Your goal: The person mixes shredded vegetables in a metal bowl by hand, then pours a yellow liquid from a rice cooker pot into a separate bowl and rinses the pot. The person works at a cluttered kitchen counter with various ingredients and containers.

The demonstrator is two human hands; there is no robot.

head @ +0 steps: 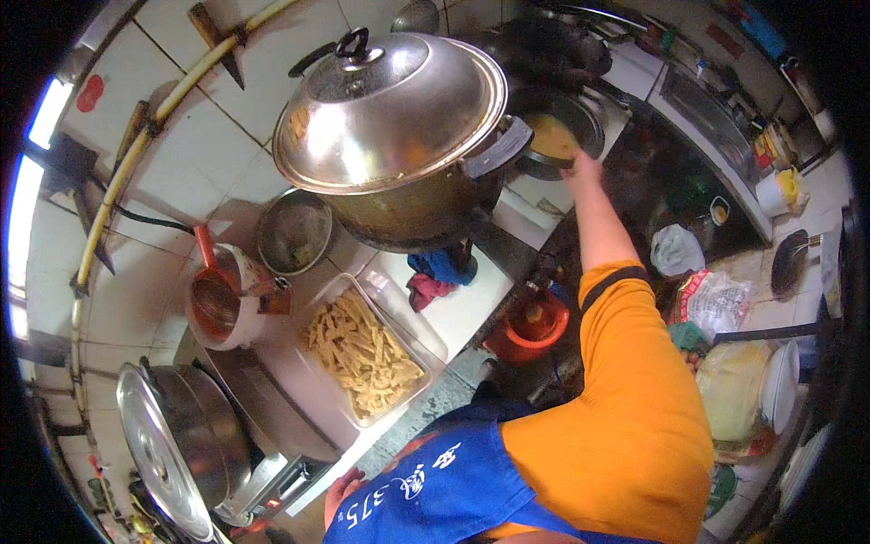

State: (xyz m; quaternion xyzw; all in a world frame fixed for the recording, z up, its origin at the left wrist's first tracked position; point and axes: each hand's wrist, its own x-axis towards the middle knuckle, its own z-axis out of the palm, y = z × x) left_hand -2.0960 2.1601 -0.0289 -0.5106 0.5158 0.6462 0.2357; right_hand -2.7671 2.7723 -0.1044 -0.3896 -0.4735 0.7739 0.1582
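Observation:
My right hand (582, 168) reaches out over the near rim of a dark round pan (588, 122) on the far side of the counter. Yellowish food or liquid (549, 136) shows inside the pan. The hand is small and blurred, so whether its fingers grip anything is unclear. Low in the picture, part of my left hand (345, 486) shows beside my blue apron (435, 483), close to the counter edge; the rest is hidden. Before me a clear plastic tray (435, 340) holds pale yellow cut strips (360, 347).
A big lidded pot (401, 122) stands between tray and pan. Blue and dark red cloths (435, 272) lie beneath it. Leftward are a metal bowl (296, 231), a red ladle (214, 302) in a white container and a steel stockpot (197, 421). An orange bucket (533, 326) sits below.

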